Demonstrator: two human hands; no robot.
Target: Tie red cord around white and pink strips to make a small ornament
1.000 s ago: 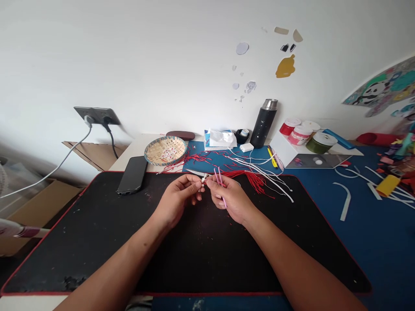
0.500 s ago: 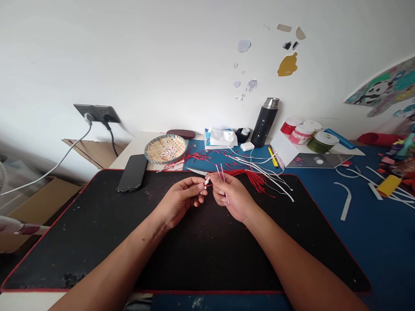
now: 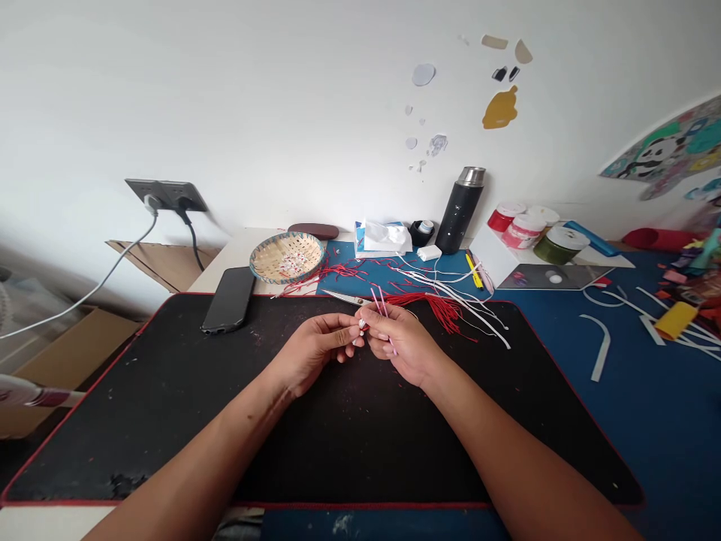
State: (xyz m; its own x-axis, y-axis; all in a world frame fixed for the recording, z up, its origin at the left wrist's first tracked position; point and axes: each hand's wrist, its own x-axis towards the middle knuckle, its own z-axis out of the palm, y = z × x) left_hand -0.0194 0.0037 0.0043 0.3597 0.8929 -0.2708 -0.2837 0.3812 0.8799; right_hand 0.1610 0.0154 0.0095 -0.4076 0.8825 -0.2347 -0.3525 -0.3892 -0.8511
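Between my two hands, above the black mat (image 3: 349, 443), is a small white and red cord piece (image 3: 362, 324), mostly covered by fingertips. My left hand (image 3: 322, 342) pinches it from the left with thumb and forefinger. From the other side my right hand (image 3: 402, 338) grips it with its fingertips, and a pair of thin pink sticks (image 3: 378, 300) is tucked in the same hand, poking up past the fingers. Scissors (image 3: 345, 297) lie just behind the hands, partly hidden. A bundle of red cords (image 3: 439, 308) and several white cords (image 3: 478, 304) spread behind my right hand.
A woven basket (image 3: 287, 258) with small red and white bits stands at the back left, near a phone (image 3: 228, 300). Behind are a tissue pack (image 3: 383, 238) and a black thermos (image 3: 460, 210). Paint jars (image 3: 523, 225) rest on a white box at right.
My hands have drawn slightly closer together, and the fingertips cover more of the white and red piece. The pink sticks have tipped a little to the left.
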